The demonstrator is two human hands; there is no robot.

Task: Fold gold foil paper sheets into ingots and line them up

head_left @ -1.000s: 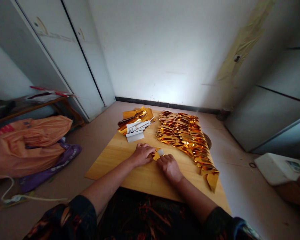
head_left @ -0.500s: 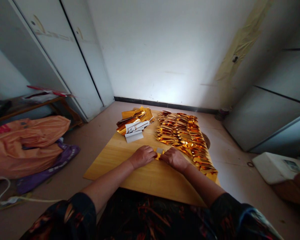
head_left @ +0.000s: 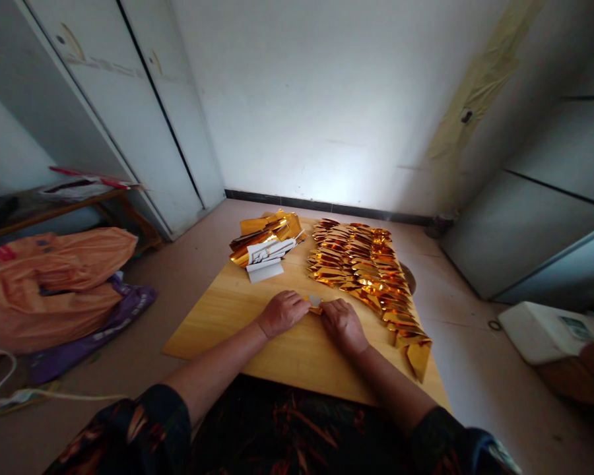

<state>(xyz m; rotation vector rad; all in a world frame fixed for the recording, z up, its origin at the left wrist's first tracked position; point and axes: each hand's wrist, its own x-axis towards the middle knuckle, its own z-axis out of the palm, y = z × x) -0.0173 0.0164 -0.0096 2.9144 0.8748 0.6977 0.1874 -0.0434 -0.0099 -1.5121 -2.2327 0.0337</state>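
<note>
A small piece of gold foil paper (head_left: 315,301), with a pale patch showing on it, is pinched between my two hands over the wooden board (head_left: 218,323). My left hand (head_left: 284,311) grips its left end with curled fingers. At the right end, my right hand (head_left: 344,323) has its fingers closed on the same paper. To the right lie rows of folded gold foil pieces (head_left: 356,257), standing close together. Beyond my left hand is a loose pile of gold foil sheets (head_left: 272,231), with white-backed paper (head_left: 267,269) on its near side.
An orange bag (head_left: 54,284) and a purple bag (head_left: 94,330) lie on the floor at the left, near a white cord (head_left: 10,389). A cabinet (head_left: 143,119) stands behind them. At the right is a white box (head_left: 544,330). A white wall (head_left: 321,99) rises beyond the board.
My right hand has shifted slightly left and down, its fingers still on the foil paper. The paper looks narrower. The nearest folded piece at the right shows more fully as my arm has moved away.
</note>
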